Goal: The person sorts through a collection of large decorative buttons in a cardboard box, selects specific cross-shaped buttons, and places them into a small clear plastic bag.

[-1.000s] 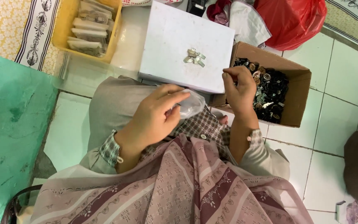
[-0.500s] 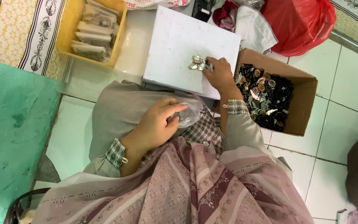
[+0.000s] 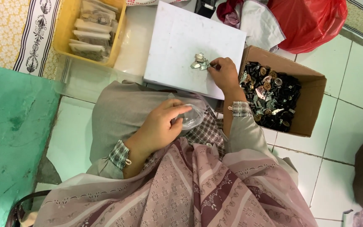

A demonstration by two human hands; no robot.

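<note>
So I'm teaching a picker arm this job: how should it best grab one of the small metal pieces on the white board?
Probably pinch one metal piece by its edges at the pile's outer rim, coming from above and from the right, as the right hand does. The pieces look thin and flat on the white board, clustered closely, so a fingertip pinch suits best.

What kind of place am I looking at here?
Probably a home floor workspace for piecework: tiled floor, cardboard box of small metal parts, yellow tray of filled bags, white board as a work surface.
</note>
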